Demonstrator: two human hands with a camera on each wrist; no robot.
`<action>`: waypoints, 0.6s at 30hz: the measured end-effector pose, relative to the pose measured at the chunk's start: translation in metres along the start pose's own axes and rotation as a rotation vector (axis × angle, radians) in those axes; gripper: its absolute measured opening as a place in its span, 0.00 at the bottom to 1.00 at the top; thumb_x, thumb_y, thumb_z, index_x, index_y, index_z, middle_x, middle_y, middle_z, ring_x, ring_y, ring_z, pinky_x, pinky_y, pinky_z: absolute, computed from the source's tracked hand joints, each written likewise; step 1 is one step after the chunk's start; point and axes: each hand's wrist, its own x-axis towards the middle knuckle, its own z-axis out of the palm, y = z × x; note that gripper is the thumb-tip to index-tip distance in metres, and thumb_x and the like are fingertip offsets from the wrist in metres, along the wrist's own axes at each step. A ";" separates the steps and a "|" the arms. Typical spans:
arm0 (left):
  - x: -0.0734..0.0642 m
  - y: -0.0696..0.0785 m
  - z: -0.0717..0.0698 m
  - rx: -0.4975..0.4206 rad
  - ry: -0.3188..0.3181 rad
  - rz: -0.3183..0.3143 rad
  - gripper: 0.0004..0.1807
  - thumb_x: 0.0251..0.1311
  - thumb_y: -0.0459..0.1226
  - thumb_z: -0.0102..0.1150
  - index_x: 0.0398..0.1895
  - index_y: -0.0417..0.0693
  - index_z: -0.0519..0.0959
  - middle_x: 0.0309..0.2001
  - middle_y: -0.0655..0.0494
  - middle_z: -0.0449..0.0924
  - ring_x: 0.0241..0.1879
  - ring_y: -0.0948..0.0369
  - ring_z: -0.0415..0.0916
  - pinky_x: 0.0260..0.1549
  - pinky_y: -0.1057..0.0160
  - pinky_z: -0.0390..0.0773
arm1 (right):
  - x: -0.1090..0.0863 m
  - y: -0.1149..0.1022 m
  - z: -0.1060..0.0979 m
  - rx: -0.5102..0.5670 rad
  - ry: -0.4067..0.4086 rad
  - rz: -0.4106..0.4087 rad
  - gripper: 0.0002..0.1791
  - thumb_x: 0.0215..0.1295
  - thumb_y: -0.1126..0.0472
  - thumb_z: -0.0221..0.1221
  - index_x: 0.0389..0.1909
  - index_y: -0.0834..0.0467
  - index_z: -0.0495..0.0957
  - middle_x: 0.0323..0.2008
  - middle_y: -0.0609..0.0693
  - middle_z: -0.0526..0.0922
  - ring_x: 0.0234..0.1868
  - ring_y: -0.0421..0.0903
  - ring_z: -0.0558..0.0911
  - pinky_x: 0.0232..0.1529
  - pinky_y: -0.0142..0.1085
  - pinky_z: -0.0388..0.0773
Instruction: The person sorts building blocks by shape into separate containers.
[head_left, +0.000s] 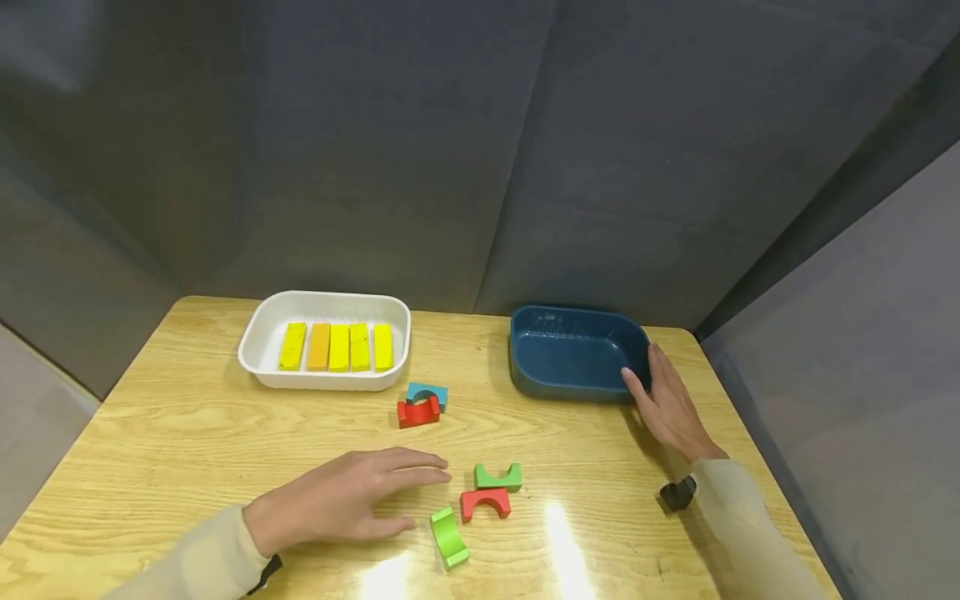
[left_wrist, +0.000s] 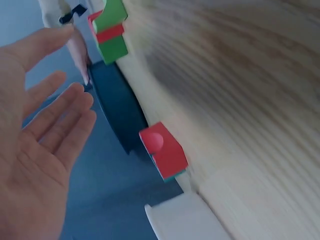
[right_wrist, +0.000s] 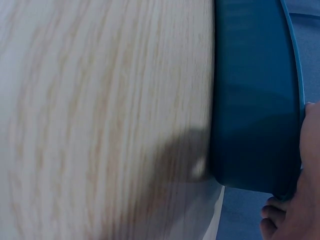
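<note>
At the right, my right hand (head_left: pixel 672 410) holds the near right corner of a dark blue plastic tub (head_left: pixel 573 392), thumb over the rim and fingers along its end wall. The right wrist view shows the tub's side wall (right_wrist: pixel 255 100) close up. My left hand (head_left: pixel 356 493) is held over the table, fingers extended and nothing in them. Just beyond its fingertips lie a green arch block (head_left: pixel 498 480), a red arch block (head_left: pixel 486 502) against it, and a light green arch block (head_left: pixel 449 539) by itself.
A white tray (head_left: pixel 322 381) stands back left, with several yellow blocks (head_left: pixel 339 348) and one orange block (head_left: pixel 318 347) in a row. Near its front right corner, a blue arch block (head_left: pixel 429 392) and a red arch block (head_left: pixel 418 414) lie together. Dark grey partitions (head_left: pixel 375 167) surround the table.
</note>
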 end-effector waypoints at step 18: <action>0.015 0.010 0.020 0.150 -0.172 0.139 0.28 0.73 0.37 0.68 0.75 0.55 0.77 0.69 0.60 0.79 0.66 0.65 0.78 0.59 0.66 0.82 | 0.000 0.001 0.001 0.006 -0.001 0.002 0.49 0.86 0.36 0.42 0.87 0.63 0.32 0.86 0.66 0.34 0.84 0.72 0.42 0.80 0.69 0.41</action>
